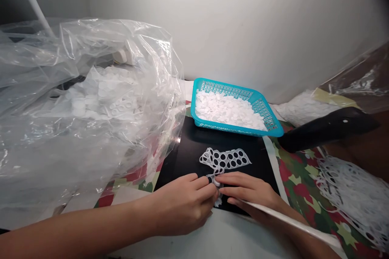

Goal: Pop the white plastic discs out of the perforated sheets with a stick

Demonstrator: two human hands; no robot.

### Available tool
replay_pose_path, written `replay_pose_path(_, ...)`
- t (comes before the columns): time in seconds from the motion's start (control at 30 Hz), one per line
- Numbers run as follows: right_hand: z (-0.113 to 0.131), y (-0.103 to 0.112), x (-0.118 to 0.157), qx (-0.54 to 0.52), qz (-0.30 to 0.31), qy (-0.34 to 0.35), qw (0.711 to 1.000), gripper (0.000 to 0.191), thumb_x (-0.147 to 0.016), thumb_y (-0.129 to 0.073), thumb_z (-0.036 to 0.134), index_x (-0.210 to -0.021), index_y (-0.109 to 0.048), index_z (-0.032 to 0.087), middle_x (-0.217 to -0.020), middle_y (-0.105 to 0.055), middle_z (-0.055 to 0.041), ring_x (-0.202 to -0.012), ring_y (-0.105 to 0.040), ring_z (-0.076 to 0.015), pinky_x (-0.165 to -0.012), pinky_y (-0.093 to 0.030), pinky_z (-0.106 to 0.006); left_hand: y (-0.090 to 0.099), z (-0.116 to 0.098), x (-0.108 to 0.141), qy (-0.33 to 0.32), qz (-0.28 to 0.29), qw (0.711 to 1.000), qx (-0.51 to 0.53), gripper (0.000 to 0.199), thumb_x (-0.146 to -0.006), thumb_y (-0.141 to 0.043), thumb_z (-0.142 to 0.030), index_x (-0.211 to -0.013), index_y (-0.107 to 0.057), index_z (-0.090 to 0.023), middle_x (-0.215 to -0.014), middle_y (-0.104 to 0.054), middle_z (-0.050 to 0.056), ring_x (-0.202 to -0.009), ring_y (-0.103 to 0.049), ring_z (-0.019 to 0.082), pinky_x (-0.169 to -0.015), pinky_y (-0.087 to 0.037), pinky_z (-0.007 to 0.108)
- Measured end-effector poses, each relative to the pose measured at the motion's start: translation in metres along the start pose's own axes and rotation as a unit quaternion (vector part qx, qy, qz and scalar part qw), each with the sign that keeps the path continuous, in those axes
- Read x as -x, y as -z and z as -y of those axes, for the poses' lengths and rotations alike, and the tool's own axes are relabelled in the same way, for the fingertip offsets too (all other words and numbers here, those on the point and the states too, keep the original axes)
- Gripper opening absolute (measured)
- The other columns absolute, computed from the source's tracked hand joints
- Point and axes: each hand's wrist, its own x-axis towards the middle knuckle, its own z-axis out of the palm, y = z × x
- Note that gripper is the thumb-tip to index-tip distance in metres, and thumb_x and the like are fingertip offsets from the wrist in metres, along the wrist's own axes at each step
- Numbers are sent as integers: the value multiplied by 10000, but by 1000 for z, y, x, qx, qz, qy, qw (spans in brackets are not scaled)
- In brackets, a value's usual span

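Note:
My left hand (182, 206) and my right hand (246, 190) meet at the near edge of a black mat (240, 162). Their fingertips pinch a small white disc (216, 183) at the end of a white perforated strip (225, 160). The strip lies on the mat, its round holes showing black, and part of it curls up towards my fingers. Behind it stands a teal plastic basket (237, 107) heaped with small white discs.
A large transparent plastic bag (91, 101) holding white discs fills the left. At the right lies a tangled pile of perforated white strips (349, 198) on camouflage-patterned cloth (299, 194). A dark elongated object (325, 129) lies beyond it. A white wall stands behind.

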Motion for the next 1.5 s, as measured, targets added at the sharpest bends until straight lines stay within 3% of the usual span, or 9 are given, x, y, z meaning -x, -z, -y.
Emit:
replay_pose_path(0.47, 0, 0, -2, 0, -10, 6, 1000, 189, -963, -521, 194, -1068, -667, 135, -1140, -691, -125, -1120, -627, -158, -974, -512, -243, 5, 3, -2, 8, 14, 1000, 24, 269, -906, -533, -170, -1148, -597, -72, -883, -555, 67, -718, -489, 165, -598, -372, 309)
replay_pose_path(0.8, 5, -12, 2, 110, -1, 19, 994, 283, -922, -572, 121, -1197, -621, 160, -1200, -670, -115, -1171, -597, -197, -947, -554, -284, 7, 2, -3, 6, 29, 999, 30, 135, -873, -556, -176, -967, -610, -97, -875, -543, 69, -743, -501, 174, -584, -378, 305)
replay_pose_path(0.9, 10, -14, -1, 115, -22, 15, 993, 289, -948, -524, 126, -1225, -604, 148, -1190, -671, -135, -1161, -608, -213, -946, -563, -321, 7, 2, -3, 5, 26, 999, 37, 129, -864, -544, -155, -949, -619, -92, -882, -542, 66, -743, -496, 170, -584, -384, 304)
replay_pose_path(1.13, 5, -18, 2, 82, -93, -55, 991, 437, -947, -493, 89, -1367, -507, 211, -1258, -637, -113, -1160, -616, -193, -955, -552, -302, 6, 1, -2, -3, 37, 999, 31, 272, -871, -534, -183, -1105, -609, -64, -845, -531, 68, -711, -481, 175, -587, -388, 304)
replay_pose_path(1.27, 1, -16, -2, 89, -179, -47, 979, 407, -933, -491, 65, -1304, -561, 216, -1204, -671, -103, -1098, -650, -186, -923, -559, -302, 7, 0, -3, 4, 35, 999, 33, 260, -869, -534, -165, -1103, -601, -71, -816, -518, 55, -689, -472, 171, -563, -375, 303)
replay_pose_path(1.5, 3, -6, -10, 103, -203, -77, 971, 304, -927, -498, 75, -1173, -620, 206, -1123, -714, -75, -1017, -692, -169, -890, -566, -280, 6, 0, -2, 7, 36, 998, 44, 281, -866, -529, -163, -1120, -600, -67, -828, -520, 51, -701, -473, 172, -569, -379, 310)
